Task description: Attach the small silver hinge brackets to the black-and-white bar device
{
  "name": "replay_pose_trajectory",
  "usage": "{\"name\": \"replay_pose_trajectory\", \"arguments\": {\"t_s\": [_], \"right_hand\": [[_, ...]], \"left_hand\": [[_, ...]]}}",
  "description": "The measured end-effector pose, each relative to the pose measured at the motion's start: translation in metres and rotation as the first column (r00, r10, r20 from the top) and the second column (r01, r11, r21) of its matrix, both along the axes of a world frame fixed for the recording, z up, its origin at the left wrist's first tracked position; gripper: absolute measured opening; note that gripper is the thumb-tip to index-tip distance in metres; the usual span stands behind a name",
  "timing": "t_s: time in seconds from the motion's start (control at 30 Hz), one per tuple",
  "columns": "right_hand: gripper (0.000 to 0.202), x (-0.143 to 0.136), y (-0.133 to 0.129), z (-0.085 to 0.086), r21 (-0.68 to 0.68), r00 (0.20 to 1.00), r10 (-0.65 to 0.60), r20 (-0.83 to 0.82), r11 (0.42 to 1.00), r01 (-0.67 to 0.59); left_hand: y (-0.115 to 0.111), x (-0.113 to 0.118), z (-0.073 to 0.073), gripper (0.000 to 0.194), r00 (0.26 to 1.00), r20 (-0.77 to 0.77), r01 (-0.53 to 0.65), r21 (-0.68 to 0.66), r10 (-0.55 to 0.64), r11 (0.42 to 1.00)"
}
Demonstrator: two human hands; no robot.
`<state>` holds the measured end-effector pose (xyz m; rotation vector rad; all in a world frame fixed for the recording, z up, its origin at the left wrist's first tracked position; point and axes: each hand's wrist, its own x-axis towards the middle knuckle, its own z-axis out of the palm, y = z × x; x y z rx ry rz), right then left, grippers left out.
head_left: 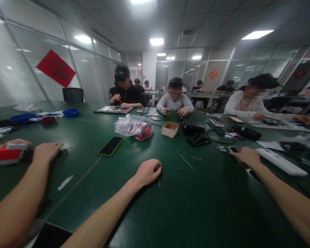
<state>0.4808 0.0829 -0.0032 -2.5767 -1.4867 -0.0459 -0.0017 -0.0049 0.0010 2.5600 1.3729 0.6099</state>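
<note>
My left hand (pixel 148 171) rests on the green table with its fingers curled in, a ring on one of them. A small dark thing seems to show at its fingertips, too small to make out. Farther right, my right hand (pixel 248 157) lies with its fingers on a small dark device with a pale face (pixel 233 149), beside a small metal piece (pixel 222 148). A long white plastic case (pixel 281 162) is just right of that hand. Between my hands and the far side lie a black phone with a yellow-green edge (pixel 111 146) and an open cardboard box (pixel 169 129).
A clear plastic bag with red and black contents (pixel 134 127) lies mid-table. Black boxes (pixel 193 127) and cables stand right of the cardboard box. A co-worker's hand (pixel 47 151) and a red-and-white tool (pixel 11 153) are at left. Several people sit opposite.
</note>
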Motion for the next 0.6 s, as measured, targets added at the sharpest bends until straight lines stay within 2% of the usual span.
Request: {"name": "replay_pose_trajectory", "arguments": {"t_s": [0.2,0.6], "right_hand": [[0.040,-0.007,-0.004,0.012,-0.097,0.999,-0.027,0.018,0.995,0.029],[0.037,-0.014,-0.011,0.018,-0.130,0.992,0.072,0.099,0.990,-0.059]], "left_hand": [[0.001,0.000,-0.002,0.010,1.000,0.014,0.014,0.005,-0.014,1.000],[0.002,0.001,-0.004,0.010,1.000,-0.005,0.007,0.017,-0.007,1.000]]}}
